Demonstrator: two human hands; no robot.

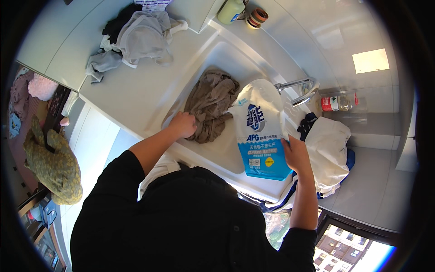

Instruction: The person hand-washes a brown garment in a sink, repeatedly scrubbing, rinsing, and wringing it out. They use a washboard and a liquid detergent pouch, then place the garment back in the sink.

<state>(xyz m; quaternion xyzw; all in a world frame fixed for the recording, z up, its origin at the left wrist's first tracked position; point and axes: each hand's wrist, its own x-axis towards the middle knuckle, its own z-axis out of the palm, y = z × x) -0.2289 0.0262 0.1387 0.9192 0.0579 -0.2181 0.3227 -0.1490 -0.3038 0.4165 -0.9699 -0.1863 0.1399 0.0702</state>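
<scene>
A wet-looking brown garment (212,98) lies crumpled in the white sink basin (234,163). My left hand (184,124) is at the garment's near left edge with its fingers curled. Whether cloth is pinched in them is hidden. In my right hand (297,154) is a white and blue plastic pouch of laundry detergent (260,136), gripped by its lower right side. The pouch is held above the right part of the basin, and a narrow corner on its left side points toward the garment. Its front bears printed writing.
A chrome faucet (299,86) reaches in from the right wall. White clothing (328,149) is heaped right of the sink, near a clear bottle (338,102). White and grey laundry (144,37) lies on the far left counter. A green bottle (231,12) stands on the back ledge.
</scene>
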